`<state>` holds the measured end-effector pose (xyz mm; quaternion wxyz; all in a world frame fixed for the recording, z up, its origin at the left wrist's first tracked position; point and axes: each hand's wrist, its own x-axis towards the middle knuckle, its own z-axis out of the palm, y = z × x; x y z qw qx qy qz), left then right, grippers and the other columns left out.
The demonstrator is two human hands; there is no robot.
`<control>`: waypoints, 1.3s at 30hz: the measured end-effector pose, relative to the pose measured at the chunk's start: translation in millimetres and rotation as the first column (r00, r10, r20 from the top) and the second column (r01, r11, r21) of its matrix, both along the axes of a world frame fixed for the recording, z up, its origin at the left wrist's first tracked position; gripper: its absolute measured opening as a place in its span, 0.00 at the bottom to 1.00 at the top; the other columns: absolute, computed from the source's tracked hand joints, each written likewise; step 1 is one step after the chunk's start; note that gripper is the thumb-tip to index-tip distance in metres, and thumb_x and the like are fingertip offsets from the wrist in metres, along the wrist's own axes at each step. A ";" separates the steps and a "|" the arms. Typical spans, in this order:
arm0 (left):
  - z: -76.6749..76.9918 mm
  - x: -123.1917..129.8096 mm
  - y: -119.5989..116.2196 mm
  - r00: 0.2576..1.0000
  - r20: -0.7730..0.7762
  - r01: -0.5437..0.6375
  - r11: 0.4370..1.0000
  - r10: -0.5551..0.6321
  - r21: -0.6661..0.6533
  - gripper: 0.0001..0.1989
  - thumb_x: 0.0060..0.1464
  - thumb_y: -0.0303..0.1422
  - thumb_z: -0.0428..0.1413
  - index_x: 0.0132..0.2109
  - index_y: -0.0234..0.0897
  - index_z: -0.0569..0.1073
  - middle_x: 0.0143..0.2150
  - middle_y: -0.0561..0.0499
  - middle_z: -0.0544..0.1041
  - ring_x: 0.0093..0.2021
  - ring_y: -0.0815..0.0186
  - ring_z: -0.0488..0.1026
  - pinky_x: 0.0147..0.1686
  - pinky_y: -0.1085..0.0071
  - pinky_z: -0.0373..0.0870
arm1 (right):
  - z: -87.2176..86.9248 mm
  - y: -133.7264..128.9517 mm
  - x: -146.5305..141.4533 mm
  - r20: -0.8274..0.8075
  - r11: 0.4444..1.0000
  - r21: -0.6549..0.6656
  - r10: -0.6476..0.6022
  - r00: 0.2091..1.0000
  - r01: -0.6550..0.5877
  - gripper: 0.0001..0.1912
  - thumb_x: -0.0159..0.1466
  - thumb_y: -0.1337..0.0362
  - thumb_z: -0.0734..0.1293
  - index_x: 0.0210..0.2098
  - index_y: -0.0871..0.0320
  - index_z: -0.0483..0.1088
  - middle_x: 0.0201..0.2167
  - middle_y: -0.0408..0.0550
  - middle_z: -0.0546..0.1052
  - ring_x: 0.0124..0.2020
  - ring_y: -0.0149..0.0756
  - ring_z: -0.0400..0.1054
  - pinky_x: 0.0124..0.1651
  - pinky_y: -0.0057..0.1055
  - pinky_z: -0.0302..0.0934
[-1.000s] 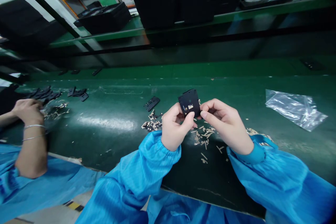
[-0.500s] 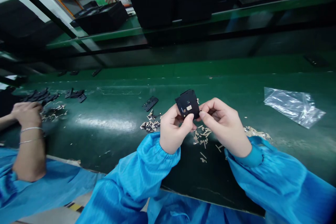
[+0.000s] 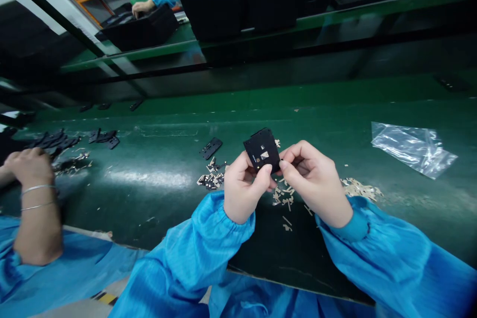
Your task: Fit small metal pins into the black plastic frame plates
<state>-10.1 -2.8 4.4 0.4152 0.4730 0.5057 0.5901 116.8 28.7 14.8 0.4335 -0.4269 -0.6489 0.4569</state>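
A flat black plastic plate (image 3: 257, 146) with small cut-outs is gripped at its lower left by my left hand (image 3: 244, 186), thumb across its face. My right hand (image 3: 311, 176) pinches at the plate's lower right corner; a tiny dark bit shows at the fingertips, too small to name. Beneath the hands lie scattered small metal strips (image 3: 285, 196). Left of them sits a pile of small black and metal pieces (image 3: 211, 179), with another black plate (image 3: 210, 149) behind it. A heap of pale metal pieces (image 3: 359, 189) is beside my right wrist.
A clear plastic bag (image 3: 412, 149) lies on the green bench at right. At left, a co-worker's hands (image 3: 30, 166) are near black plates (image 3: 55, 139) and metal bits. Black bins (image 3: 212, 2) stand on the raised shelf, where another person's hand (image 3: 143, 7) reaches.
The view has shifted slightly. The black plate has tilted a little in my hands, which keep their hold. Across the shelf, the other person's hand has lowered to a bin.
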 end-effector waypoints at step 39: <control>-6.2 -17.1 13.9 0.936 0.268 0.207 0.973 -0.228 0.107 0.10 0.48 0.36 0.58 0.29 0.34 0.69 0.20 0.56 0.68 0.16 0.77 0.64 0.16 0.81 0.59 | 22.8 0.4 8.7 -0.062 0.969 -0.116 0.212 0.975 -0.218 0.07 0.54 0.70 0.63 0.23 0.57 0.59 0.23 0.42 0.67 0.25 0.29 0.63 0.28 0.26 0.59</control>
